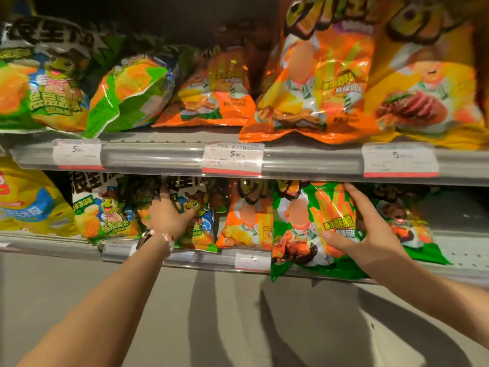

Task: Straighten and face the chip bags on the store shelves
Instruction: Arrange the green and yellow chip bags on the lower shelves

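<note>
Gripping the green chip bag (299,234), right hand (370,231) faces it while left hand (166,215) holds the frog-print bag (205,225); next, probably seat both upright

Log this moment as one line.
left hand: grips frog-print bag | right hand: grips green bag | place: lower shelf | green bag: overhangs edge

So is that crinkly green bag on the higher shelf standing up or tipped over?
Tipped: the crumpled green foil bag lies slanted on the grey shelf.
</note>
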